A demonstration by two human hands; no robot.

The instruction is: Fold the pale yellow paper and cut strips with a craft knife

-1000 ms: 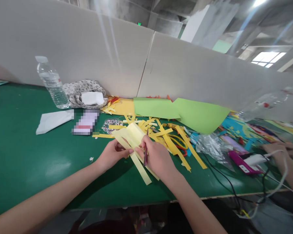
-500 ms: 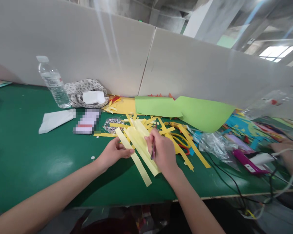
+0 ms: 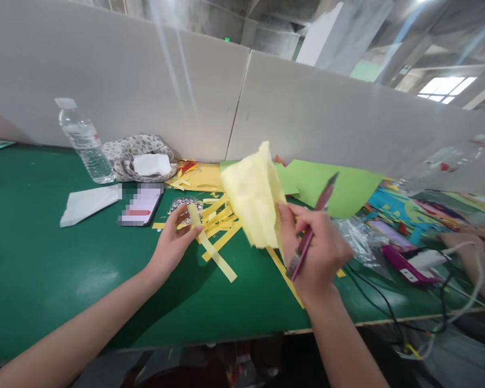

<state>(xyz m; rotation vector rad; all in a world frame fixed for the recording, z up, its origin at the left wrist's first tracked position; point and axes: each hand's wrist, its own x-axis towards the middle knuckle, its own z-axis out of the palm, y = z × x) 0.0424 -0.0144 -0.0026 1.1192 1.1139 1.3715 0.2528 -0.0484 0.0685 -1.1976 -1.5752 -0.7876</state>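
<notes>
My left hand [image 3: 173,234] is closed on a pale yellow paper strip [image 3: 216,256], pinched between thumb and fingers just above the table. In my right hand [image 3: 317,245] is a crumpled pale yellow paper sheet [image 3: 254,196], raised off the table. The same hand also carries a slim maroon tool [image 3: 306,242], which looks like a craft knife, lying slanted across the fingers. Darker yellow paper strips [image 3: 222,218] are piled between the hands. Beside my left fingertips sits a clear bag of small beads [image 3: 178,203], partly covered.
A water bottle [image 3: 84,143], a spotted cloth pouch [image 3: 123,161], a phone [image 3: 145,202] and folded white paper [image 3: 87,202] stand or lie left. Green paper [image 3: 335,186] leans behind. Right are a plastic bag [image 3: 359,240], a magenta power strip [image 3: 404,264], cables and another person's hand [image 3: 461,242].
My right hand has lifted the pale yellow sheet up and to the right, off the strip pile, with the tool still in it. My left hand has moved slightly left and up with its strip.
</notes>
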